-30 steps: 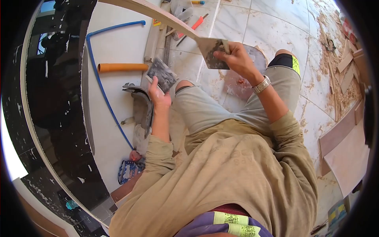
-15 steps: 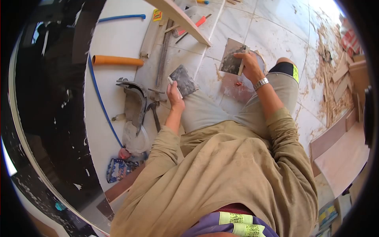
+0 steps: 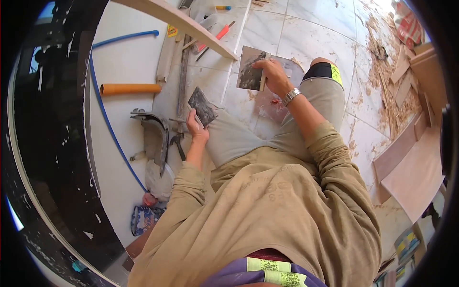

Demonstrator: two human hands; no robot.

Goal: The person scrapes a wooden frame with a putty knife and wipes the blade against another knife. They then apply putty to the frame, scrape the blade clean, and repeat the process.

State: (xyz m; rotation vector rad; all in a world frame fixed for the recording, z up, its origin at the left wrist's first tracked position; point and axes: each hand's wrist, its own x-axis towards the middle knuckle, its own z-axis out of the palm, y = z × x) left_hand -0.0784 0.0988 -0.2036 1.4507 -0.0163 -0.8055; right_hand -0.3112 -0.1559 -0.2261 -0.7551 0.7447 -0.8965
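Observation:
My left hand [image 3: 197, 128] grips a putty scraper [image 3: 202, 105] by its edge, with its grey-smeared blade tilted up over my left thigh. Fingers of my right hand [image 3: 273, 76] close around the pale grip of a second putty scraper [image 3: 249, 71]. Dark grey paste is smeared on that blade, where my index finger presses. The two scrapers are apart. Beneath my right hand, a flat plate [image 3: 267, 106] with a small reddish lump lies on the floor between my legs, partly hidden by my forearm.
On my left lie a hammer [image 3: 179, 146], an orange pipe [image 3: 130, 89], a blue tube [image 3: 112, 122] and a clamp bar [image 3: 184, 79]. A wooden beam [image 3: 191, 28] slants overhead in front. Wood shavings [image 3: 382, 81] and boards [image 3: 416, 167] lie on the right.
The whole view has shifted, so the surroundings appear further left. My right hand has brought its scraper a little closer to the left one and turned the blade slightly. Both hands keep their hold.

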